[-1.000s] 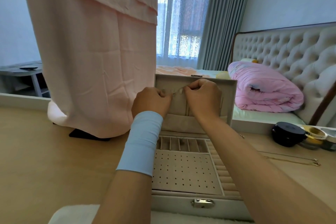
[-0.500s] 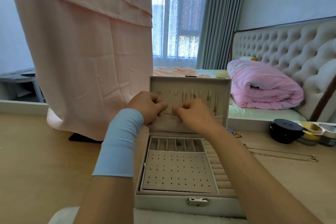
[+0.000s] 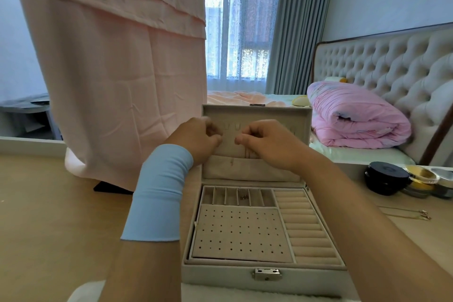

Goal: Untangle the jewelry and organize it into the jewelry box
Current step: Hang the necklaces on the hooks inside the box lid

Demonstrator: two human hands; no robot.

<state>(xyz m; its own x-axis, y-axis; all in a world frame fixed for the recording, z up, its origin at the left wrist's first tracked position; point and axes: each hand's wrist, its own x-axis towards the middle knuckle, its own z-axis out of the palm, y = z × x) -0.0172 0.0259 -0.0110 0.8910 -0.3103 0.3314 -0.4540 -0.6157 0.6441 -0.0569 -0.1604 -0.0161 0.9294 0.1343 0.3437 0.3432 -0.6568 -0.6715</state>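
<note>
**Both hands up at the open lid of the jewelry box**

The jewelry box (image 3: 220,277) sits at the near edge of the wooden table (image 3: 49,216), about mid-width, with the lid (image 3: 257,112) standing upright at its back.

The left hand (image 3: 196,141) and right hand (image 3: 268,146) are raised in front of the lid's inner face, close together but apart. On both, the fingers are curled and the thumb is against the forefinger. It is too blurred to tell whether either is pinching anything.

Thin chain strands (image 3: 248,153) hang against the lid lining just below the right thumb. I cannot tell whether they hang from the hand or from the hook row (image 3: 232,127).

The left forearm wears a light blue wristband (image 3: 159,193).

In the box tray:
- A small gold piece (image 3: 243,197) lies in one slot of the back row of compartments.
- The perforated earring panel (image 3: 240,233) is at the front left.
- The ring rolls (image 3: 308,225) run down the right side.

A gold chain (image 3: 404,214) lies loose on the table near its right edge, well apart from the box. A black round tin (image 3: 386,179) and a gold-lidded jar (image 3: 420,178) stand at the far right corner. A pink cloth (image 3: 117,81) hangs down onto the table's far left.
</note>
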